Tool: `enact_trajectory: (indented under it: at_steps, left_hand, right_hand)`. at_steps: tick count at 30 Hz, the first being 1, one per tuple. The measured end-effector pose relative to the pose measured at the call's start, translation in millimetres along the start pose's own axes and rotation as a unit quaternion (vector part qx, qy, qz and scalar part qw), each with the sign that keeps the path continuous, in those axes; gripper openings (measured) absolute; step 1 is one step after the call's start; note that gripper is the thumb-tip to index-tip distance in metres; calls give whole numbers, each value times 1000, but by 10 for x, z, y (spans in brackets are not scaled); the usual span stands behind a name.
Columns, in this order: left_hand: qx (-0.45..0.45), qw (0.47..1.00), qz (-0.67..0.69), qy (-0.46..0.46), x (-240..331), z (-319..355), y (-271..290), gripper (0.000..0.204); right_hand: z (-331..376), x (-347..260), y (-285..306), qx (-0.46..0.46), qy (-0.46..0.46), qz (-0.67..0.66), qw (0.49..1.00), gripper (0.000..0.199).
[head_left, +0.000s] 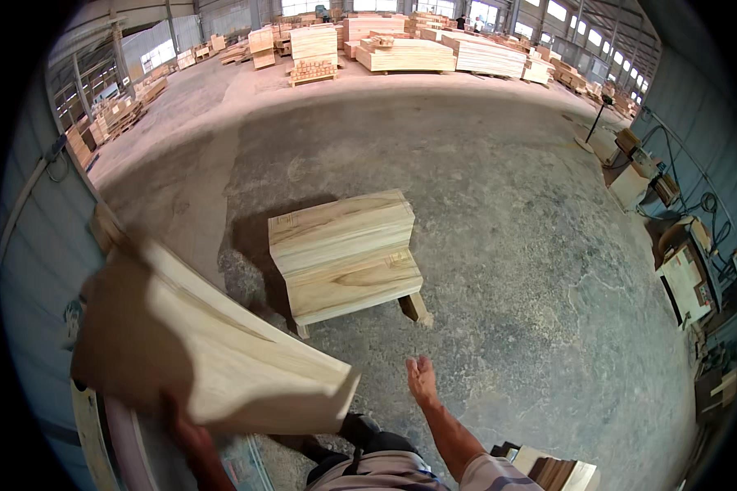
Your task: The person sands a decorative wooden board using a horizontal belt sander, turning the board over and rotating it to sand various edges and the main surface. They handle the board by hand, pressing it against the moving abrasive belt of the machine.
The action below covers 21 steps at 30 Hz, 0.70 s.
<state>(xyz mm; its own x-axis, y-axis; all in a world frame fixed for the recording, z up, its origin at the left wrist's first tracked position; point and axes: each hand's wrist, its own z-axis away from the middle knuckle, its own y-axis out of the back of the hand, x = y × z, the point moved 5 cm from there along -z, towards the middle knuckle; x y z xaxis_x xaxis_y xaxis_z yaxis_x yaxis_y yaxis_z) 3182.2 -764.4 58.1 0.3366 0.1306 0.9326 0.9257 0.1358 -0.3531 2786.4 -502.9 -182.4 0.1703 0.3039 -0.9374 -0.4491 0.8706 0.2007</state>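
A wide wooden panel [241,352] is slanting left of and nearer than the stepped boards [348,254], the left hand [184,419] apparently supporting its near edge; blur is obscuring finger closure. The right hand [421,380] is hanging empty nearer than the boards, fingers together. Wooden legs [416,308] are raising the boards, presumably for reach.

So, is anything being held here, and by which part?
The left hand holds the wide wooden board by its lower edge, nearer the left end; its fingers are blurred. The right hand is empty.
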Motion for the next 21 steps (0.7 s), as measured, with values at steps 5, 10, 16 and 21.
enact_trajectory:
  at_steps: [5,10,16,21]
  left_hand:
    - [78,976,188,73,386,217,305,55]
    - [163,953,218,133,138,504,521,49]
    - [118,955,225,155,-340,623,938,51]
    - [173,935,258,171,-607,777,1238,50]
  right_hand:
    - [-141,-90,-233,-78,-7,9,997,55]
    - [-314,-380,-74,-293,72,-256,918,56]
    - [217,-1339,-15,-423,-70,-219,877,69]
    - [-147,-1205,14,-385,65,-56,919,66]
